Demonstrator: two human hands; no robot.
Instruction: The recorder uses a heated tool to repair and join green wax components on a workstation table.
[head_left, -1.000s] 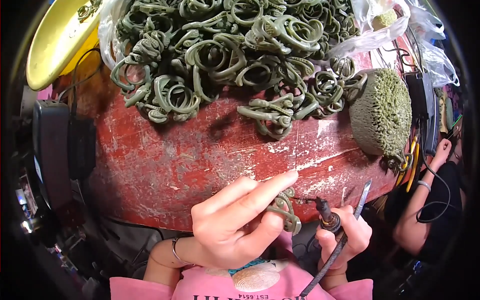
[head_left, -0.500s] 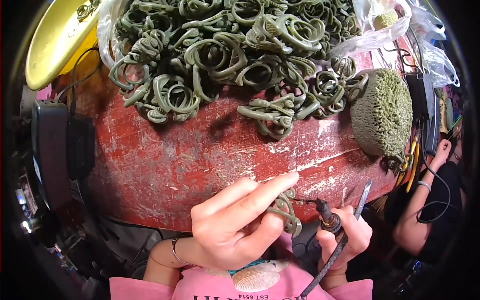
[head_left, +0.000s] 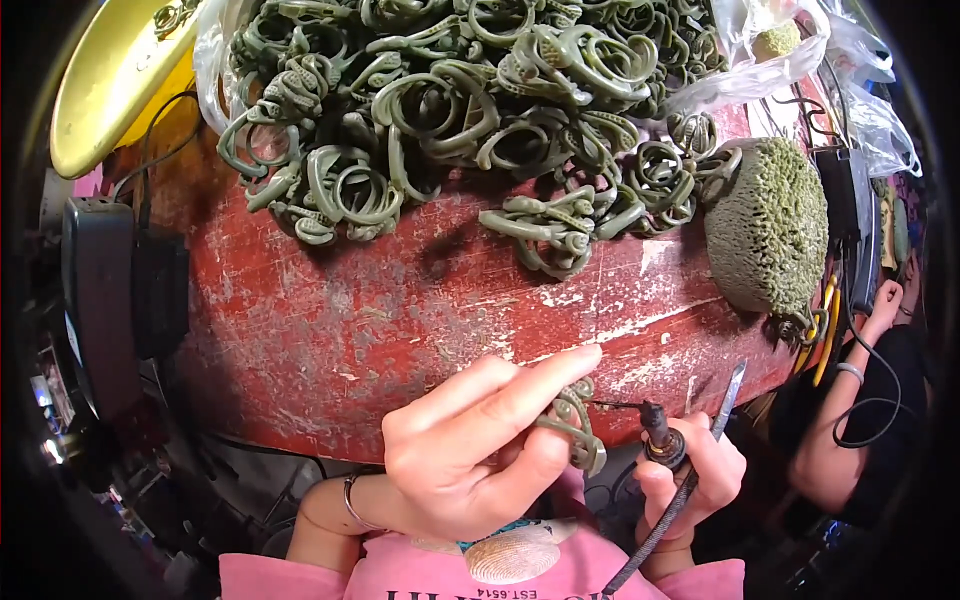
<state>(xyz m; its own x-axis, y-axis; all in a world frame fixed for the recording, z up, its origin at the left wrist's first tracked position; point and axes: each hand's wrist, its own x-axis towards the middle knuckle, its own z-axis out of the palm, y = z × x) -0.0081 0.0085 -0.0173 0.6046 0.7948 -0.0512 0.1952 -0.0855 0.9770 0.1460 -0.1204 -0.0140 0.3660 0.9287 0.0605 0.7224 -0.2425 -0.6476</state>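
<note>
My left hand [head_left: 470, 440] is closed around a small, curling green wax piece [head_left: 585, 430], pinched between thumb and fingers above the table's front edge. In my right hand [head_left: 708, 468] is a heating pen [head_left: 657, 428], like a soldering iron, its thin dark tip at the right side of the wax piece. I cannot tell whether the tip touches it. The same hand also holds a slim metal scraper [head_left: 727, 402], with a dark wrapped handle slanting down to the left. The palm side of both grips is hidden.
A heap of green curled wax pieces [head_left: 435, 110] covers the far side of the worn red table [head_left: 300, 330]. A porous green block [head_left: 765, 230] stands at right, a yellow tray [head_left: 95, 95] far left, a dark box [head_left: 100, 290] at left. Another person's arm [head_left: 835, 440] is at right.
The heating pen has tilted slightly, its dark front end shifting a little right and down. The left hand and wax piece have barely moved.
</note>
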